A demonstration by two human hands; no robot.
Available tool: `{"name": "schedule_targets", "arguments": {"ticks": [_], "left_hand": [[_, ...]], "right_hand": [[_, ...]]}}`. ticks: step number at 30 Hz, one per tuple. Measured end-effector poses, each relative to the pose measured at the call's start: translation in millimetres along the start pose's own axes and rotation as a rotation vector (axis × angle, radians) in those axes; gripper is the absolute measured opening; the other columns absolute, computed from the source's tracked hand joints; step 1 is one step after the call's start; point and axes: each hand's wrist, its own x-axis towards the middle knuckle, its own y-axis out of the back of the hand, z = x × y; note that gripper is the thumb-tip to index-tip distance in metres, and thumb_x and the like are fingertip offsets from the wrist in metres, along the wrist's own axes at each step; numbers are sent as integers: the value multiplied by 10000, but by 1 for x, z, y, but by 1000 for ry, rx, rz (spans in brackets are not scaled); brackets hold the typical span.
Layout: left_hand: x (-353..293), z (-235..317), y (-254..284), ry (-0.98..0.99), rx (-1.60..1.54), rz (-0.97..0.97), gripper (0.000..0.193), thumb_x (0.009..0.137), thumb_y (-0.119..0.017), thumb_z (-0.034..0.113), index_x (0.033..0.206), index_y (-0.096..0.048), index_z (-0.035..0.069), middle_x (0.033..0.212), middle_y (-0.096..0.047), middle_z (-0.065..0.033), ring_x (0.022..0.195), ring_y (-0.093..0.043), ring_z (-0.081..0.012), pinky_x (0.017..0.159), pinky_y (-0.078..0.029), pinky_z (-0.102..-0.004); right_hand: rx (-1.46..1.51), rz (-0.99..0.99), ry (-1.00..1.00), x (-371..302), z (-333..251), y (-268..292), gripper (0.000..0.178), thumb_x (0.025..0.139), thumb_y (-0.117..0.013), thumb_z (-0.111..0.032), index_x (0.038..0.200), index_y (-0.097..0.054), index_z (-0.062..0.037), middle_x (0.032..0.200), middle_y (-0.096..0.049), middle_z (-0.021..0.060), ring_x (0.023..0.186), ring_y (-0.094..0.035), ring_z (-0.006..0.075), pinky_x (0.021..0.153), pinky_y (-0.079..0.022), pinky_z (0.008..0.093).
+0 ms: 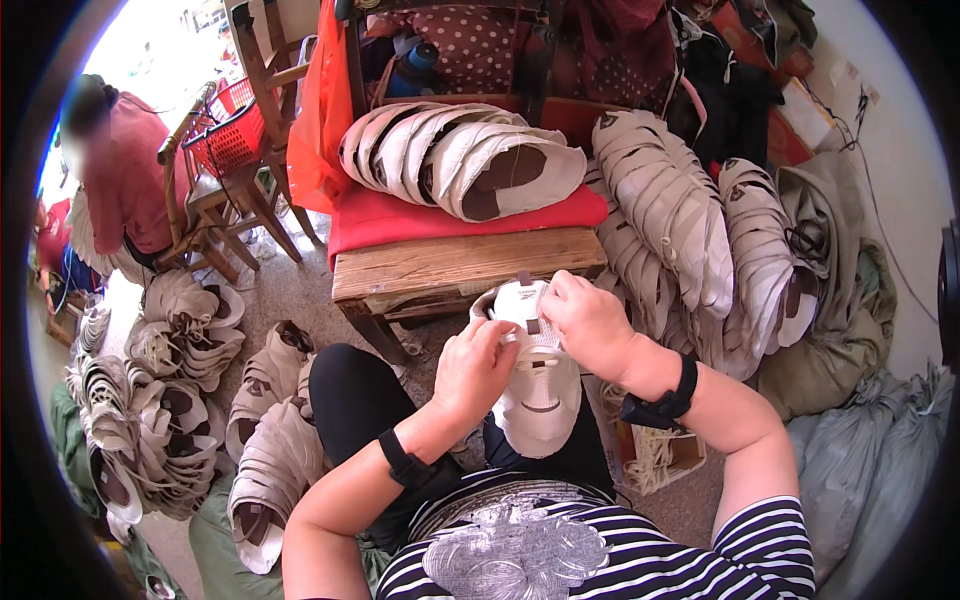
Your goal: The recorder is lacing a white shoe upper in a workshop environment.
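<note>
A white shoe upper point(540, 405) rests over my lap, its toe toward me and its tongue point(521, 299) pointing away. My left hand point(474, 366) pinches the left side of its opening. What lies between those fingertips is partly hidden, perhaps a bit of white lace. On the other side, my right hand point(588, 318) is closed on the upper's right edge beside the tongue. A stack of similar uppers point(515, 175) lies just beyond, on a red cloth point(450, 228) over a wooden bench point(460, 265).
More stacked uppers point(665, 215) stand at the right, and several bundles point(165, 400) lie on the floor at left. A box of white laces point(660, 455) sits by my right leg. Grey plastic sacks point(870, 460) fill the right side. Another person point(130, 170) sits at far left near a red basket point(228, 130).
</note>
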Motion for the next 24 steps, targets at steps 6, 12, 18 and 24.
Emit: {"name": "schedule_targets", "arguments": {"ticks": [6, 12, 18, 24], "left_hand": [[1, 0, -1, 20, -41, -1, 216, 817, -670, 157, 1009, -644, 60, 846, -626, -124, 770, -634, -317, 695, -500, -425], [3, -1, 1, 7, -54, -4, 215, 800, -677, 147, 994, -648, 57, 839, -626, -131, 727, -637, -319, 668, -508, -430], [4, 1, 6, 10, -38, -17, 219, 792, -692, 152, 984, -649, 56, 842, -630, -134, 689, -634, -309, 636, -512, -412], [8, 3, 7, 116, -98, -43, 238, 801, -701, 180, 991, -641, 51, 848, -631, -133, 671, -631, -290, 629, -510, -404]], "right_hand": [[-223, -95, -17, -1, -15, -11, 97, 778, -595, -85, 870, -586, -56, 870, -554, 122, 769, -626, 308, 632, -529, 409], [144, -118, -236, -3, -12, -9, 144, 832, -599, -100, 956, -549, -47, 910, -575, 147, 783, -632, 348, 618, -523, 428], [108, -97, -334, -7, -14, -13, 208, 851, -608, -97, 1033, -514, -62, 938, -603, 138, 800, -631, 362, 672, -515, 453], [274, -84, -314, -7, -12, -22, 199, 879, -565, -127, 1055, -500, -61, 962, -625, 168, 814, -644, 365, 666, -530, 457]]}}
